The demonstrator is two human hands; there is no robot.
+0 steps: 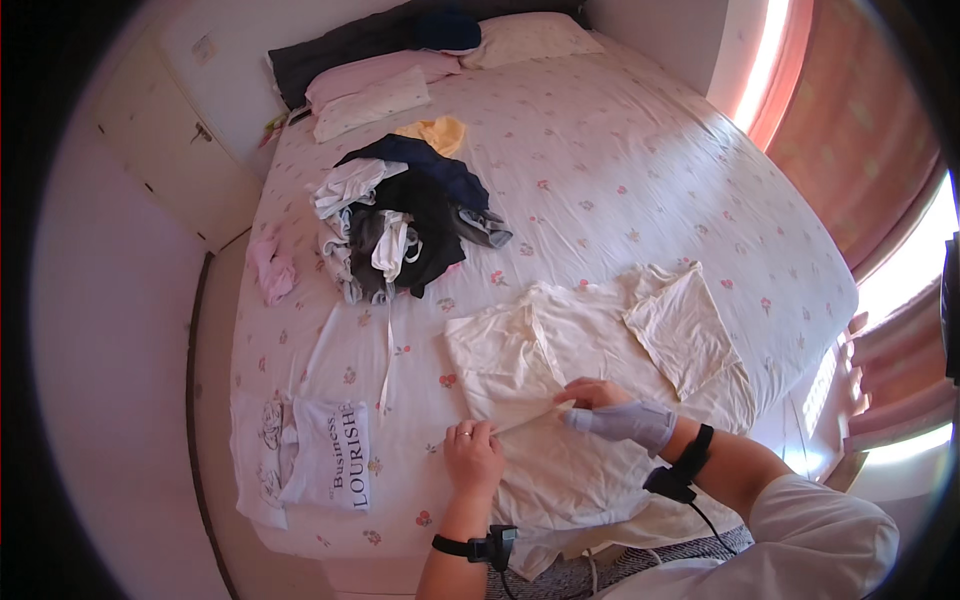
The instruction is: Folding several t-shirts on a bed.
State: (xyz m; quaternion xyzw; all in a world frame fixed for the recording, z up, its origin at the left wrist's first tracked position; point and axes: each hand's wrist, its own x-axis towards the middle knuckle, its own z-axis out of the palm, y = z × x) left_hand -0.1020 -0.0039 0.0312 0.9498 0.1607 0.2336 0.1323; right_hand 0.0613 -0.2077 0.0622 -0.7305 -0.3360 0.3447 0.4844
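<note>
A cream short-sleeved shirt [540, 442] lies spread over the near part of the bed, its left part turned over in a fold. With a ring on one finger, my left hand [474, 459] pinches the shirt's left edge. My right hand [596, 397], its wrist and thumb in a grey brace, grips the cloth near the middle of the shirt. The fabric runs in a straight taut line between both hands. One sleeve [679, 337] lies flat at the far right of the shirt. Its near edge hangs over the bed's edge towards my lap.
A heap of mixed clothes [420, 217] lies mid-bed, with a yellow cloth [439, 135] behind it. Folded white garments [326, 454], one bearing print, lie at the near left. A pink cloth [274, 270] rests by the left edge. Pillows [532, 41] stand against the dark headboard [345, 45].
</note>
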